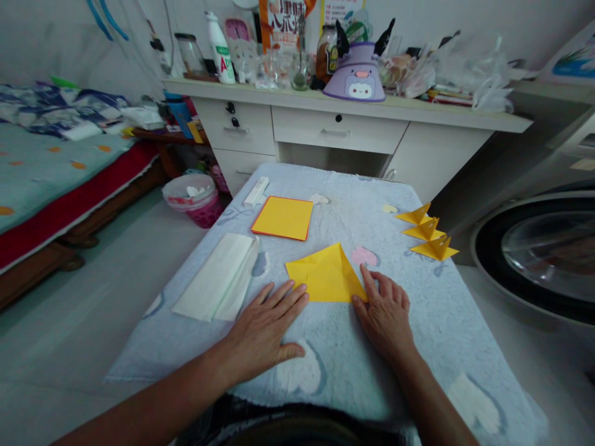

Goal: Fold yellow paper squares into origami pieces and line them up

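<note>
A partly folded sheet of yellow paper (325,275) lies on the cloth-covered table in front of me, with a peak at its far side and a straight near edge. My left hand (267,325) lies flat and open, its fingertips pressing the paper's near left part. At the right corner is my right hand (383,310), thumb touching the near edge and index finger apart from it alongside the slanted side. Beyond the folded sheet rests a square stack of yellow paper (283,217) with reddish edges underneath. Three folded yellow paper pieces (427,231) stand in a row at the right.
Left of the folded sheet are a folded white tissue-like sheet (218,275) and a small white box (256,191). A pink bin (202,204) stands on the floor at left. Behind is a cluttered white desk (334,127); a washing machine (548,248) is at right.
</note>
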Available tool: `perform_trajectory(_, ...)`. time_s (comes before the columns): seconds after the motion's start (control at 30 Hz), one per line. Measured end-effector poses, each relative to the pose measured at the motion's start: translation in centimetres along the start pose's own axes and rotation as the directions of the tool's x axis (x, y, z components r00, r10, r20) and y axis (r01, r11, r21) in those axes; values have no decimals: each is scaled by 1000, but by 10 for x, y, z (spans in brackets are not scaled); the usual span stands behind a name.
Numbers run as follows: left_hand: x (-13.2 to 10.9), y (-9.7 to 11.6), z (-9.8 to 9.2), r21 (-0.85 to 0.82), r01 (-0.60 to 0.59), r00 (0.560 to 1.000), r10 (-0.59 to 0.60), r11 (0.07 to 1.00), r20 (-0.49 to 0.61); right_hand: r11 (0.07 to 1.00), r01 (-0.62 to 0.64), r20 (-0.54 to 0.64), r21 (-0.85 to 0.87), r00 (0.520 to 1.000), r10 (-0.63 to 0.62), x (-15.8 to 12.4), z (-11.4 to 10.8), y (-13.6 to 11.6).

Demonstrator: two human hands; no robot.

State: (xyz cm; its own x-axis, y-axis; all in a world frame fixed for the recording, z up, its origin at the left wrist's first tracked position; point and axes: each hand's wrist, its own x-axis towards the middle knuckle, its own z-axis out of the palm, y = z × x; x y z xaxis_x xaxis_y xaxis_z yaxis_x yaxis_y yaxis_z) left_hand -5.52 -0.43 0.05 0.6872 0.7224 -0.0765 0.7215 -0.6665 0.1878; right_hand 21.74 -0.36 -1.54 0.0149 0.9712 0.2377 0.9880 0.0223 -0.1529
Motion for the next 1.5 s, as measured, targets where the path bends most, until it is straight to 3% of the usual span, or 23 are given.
perform_trajectory(0.33, -18, -6, -1, 20, 44, 999, -44, 999, -8, 1000, -3, 4, 10, 1000, 3, 0, 1, 2)
perform_trajectory(0.43, -18, -7, -8, -70, 58, 997, -61, 996, -38, 994, -29, 1, 107, 1000, 29, 1, 4, 9)
perform_trajectory(0.57, -13, -12, -27, -321, 104, 986, -141, 941, -94, 929, -53, 22, 367, 999, 49, 5, 5, 27)
perform_trajectory(0.67, 1, -20, -40, -435, 104, 976, -175, 894, -126, 883, -77, 78, 463, 996, 46, 14, -1, 36)
perform_trajectory(0.77, 25, -28, -47, -452, 124, 954, -231, 883, -190, 844, -33, 107, 536, 994, -29, 28, -13, 34)
perform_trajectory(0.87, 54, -33, -48, -442, 150, 944, -262, 884, -203, 807, -58, 211, 588, 974, -84, 50, -23, 24)
perform_trajectory(1.07, 97, -27, -41, -448, 254, 904, -375, 857, -204, 868, -2, 203, 496, 973, -113, 84, -19, 8)
perform_trajectory(1.17, 106, -24, -34, -522, 286, 879, -437, 804, -191, 885, 33, 171, 464, 977, -126, 83, -8, 6)
perform_trajectory(1.3, 108, -28, -28, -563, 251, 889, -418, 787, -188, 888, 85, 135, 453, 977, -162, 77, 3, 10)
perform_trajectory(1.43, 106, -36, -24, -631, 188, 881, -413, 753, -230, 775, 27, 108, 632, 987, -122, 77, 6, 17)
perform_trajectory(1.5, 106, -38, -21, -724, 119, 855, -441, 680, -274, 709, 10, 70, 705, 994, -84, 77, 5, 18)
